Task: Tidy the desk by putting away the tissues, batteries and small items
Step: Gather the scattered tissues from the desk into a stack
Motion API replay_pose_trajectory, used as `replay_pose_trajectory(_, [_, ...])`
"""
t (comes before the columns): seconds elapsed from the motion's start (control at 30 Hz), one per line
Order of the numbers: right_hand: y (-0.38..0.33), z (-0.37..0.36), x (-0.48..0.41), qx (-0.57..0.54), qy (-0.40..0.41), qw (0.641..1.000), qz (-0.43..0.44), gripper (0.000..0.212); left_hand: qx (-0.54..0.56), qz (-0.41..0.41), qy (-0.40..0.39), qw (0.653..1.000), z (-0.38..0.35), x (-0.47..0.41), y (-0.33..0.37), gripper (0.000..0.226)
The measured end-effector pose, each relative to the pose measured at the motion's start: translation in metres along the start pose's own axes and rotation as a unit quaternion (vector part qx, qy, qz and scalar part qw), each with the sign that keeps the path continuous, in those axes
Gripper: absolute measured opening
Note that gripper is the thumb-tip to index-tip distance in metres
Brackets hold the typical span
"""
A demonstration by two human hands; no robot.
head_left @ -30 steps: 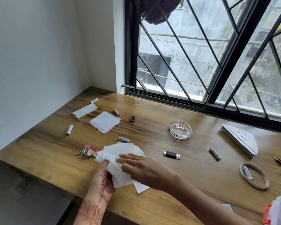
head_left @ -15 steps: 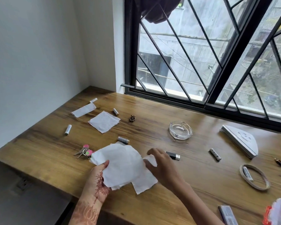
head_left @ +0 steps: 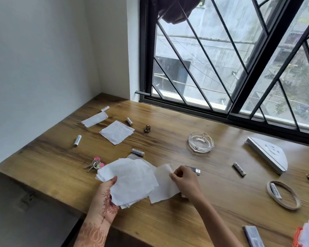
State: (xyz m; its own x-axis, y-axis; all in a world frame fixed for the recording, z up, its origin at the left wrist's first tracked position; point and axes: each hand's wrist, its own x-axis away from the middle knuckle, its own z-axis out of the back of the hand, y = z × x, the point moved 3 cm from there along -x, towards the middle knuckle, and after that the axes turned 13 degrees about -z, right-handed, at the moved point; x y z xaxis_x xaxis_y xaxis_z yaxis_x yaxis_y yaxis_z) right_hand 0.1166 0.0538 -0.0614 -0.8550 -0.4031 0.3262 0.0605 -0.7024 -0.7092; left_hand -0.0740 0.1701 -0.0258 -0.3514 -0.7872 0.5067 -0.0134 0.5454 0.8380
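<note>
At the desk (head_left: pixel 61 157) edge, left fingers (head_left: pixel 113 180) clasp the tissue stack (head_left: pixel 132 180); right fingers (head_left: pixel 175 175) pinch a loose tissue (head_left: pixel 163 186).

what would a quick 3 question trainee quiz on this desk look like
1. True or false: the right hand pinches a single tissue by its corner.
2. Pick one. The left hand grips: A) the keys, B) a stack of tissues, C) a battery.
3. Count: how many tissues lie flat on the desk in full view, touched by neither hand?

Key
1. True.
2. B.
3. Two: a square tissue and a narrow tissue behind it.
</note>
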Motion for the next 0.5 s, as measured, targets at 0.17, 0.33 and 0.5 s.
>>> replay_pose_trajectory(0.17, [-0.034, 0.027, 0.008, -0.176, 0.108, 0.976, 0.067, 0.017, 0.04, -0.001, -0.011, 0.999, 0.005, 0.003, -0.002, 0.024])
replay_pose_trajectory(0.33, [-0.082, 0.032, 0.037, -0.212, 0.13, 0.936, 0.249, 0.018, 0.091, 0.015, -0.053, 0.994, 0.005, -0.001, -0.013, 0.026])
replay_pose_trajectory(0.5, [-0.088, -0.013, 0.071, -0.053, 0.062, 0.907, 0.414, 0.044, 0.106, 0.018, -0.082, 0.991, 0.0, 0.006, -0.01, 0.028])
